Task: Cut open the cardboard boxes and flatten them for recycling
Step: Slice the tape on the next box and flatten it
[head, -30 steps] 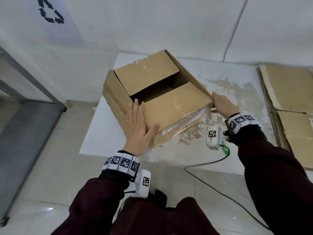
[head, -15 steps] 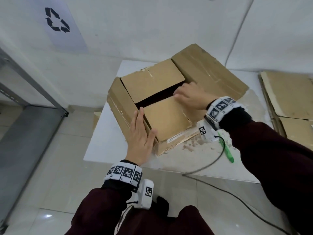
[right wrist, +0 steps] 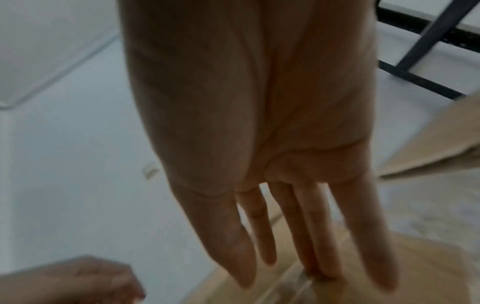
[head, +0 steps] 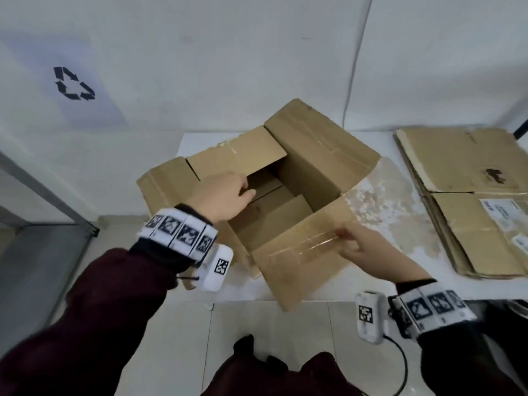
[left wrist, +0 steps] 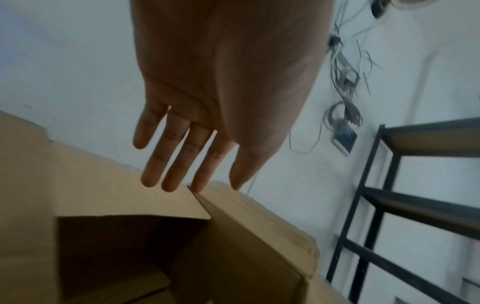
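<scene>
A brown cardboard box stands on the white table with its top open and its flaps spread out. My left hand reaches over the left inner flap, at the edge of the opening. In the left wrist view the left hand has straight fingers hovering just above that flap's edge and holds nothing. My right hand rests with straight fingers on the near flap, on its strip of clear tape. The right wrist view shows the right hand's fingertips touching that tape.
A stack of flattened cardboard lies on the table at the right. A grey metal shelf stands to the left, and a black shelf frame is beyond the box. The near flap overhangs the table's front edge.
The box's far and near flaps have been folded outward, so the top is now open. My right hand came back to the near flap. My left hand moved up from the box's side to the left inner flap.
</scene>
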